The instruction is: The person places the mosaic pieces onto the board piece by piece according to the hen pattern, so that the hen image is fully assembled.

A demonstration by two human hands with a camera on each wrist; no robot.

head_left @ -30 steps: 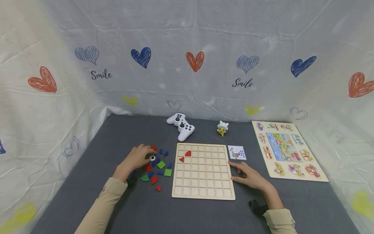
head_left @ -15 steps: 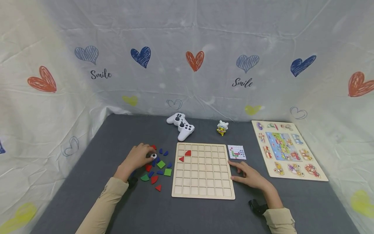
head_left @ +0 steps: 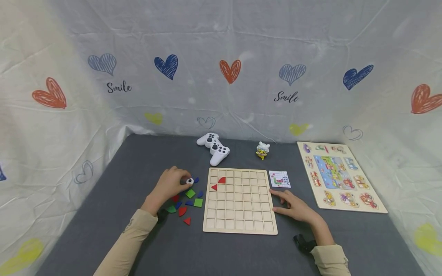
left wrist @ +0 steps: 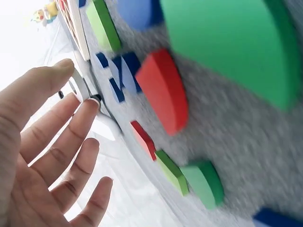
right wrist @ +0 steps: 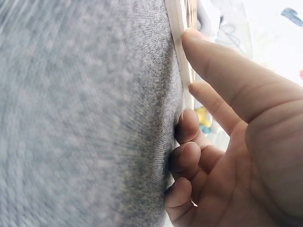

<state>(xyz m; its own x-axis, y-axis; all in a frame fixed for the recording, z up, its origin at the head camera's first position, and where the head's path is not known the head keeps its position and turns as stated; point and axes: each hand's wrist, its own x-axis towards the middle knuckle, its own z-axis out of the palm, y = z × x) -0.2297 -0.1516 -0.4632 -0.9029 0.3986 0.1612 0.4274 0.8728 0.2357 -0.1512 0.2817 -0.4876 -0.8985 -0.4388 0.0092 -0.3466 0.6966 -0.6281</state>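
Between thumb and fingertips my left hand (head_left: 170, 184) pinches a small white disc with a black dot, an eye piece (head_left: 190, 181), lifted above the loose pieces. The left wrist view shows the white disc (left wrist: 80, 86) edge-on. Below and around that hand lie red, blue and green wooden shapes, among them a green square (head_left: 190, 193) and a red quarter-circle (head_left: 182, 211). My right hand (head_left: 293, 207) touches the right edge of a wooden grid board (head_left: 240, 229) with thumb and index finger. On the board sit a red quarter-circle (head_left: 222, 180) and a red triangle (head_left: 214, 187).
A pattern card (head_left: 280, 179) lies right of the board. Behind stand a white game controller (head_left: 213, 148) and a small figurine (head_left: 263, 150). A picture puzzle board (head_left: 340, 178) is at the far right. A printed cloth curtain (head_left: 221, 99) closes off the back and sides.
My left hand has moved right and slightly away from me with the eye piece, from the left side of the pile toward the board. My right hand has stayed at the board's edge.
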